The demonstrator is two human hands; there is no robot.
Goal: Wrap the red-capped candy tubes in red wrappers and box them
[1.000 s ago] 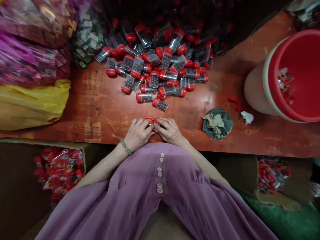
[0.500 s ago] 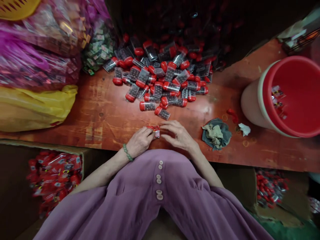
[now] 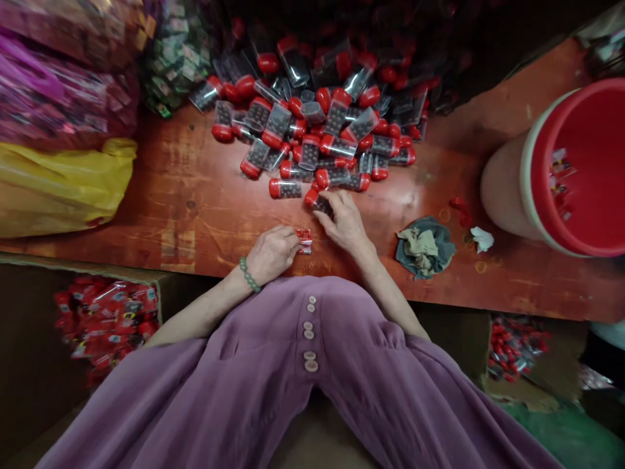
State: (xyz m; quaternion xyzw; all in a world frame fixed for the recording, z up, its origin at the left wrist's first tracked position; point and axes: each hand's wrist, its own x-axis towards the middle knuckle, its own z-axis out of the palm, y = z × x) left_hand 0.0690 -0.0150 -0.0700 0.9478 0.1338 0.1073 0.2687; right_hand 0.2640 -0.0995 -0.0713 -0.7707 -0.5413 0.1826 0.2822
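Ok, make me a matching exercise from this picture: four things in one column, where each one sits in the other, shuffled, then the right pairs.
Things:
1. small red packet
2. crumpled grey-green cloth
3. big red plastic bucket
4. yellow plastic bag

Places:
A. far right of the table
B. at the left hand fingertips
C. left end of the table
D. right of the right hand

Pairs: 1-B, 2-D, 3-A, 4-C
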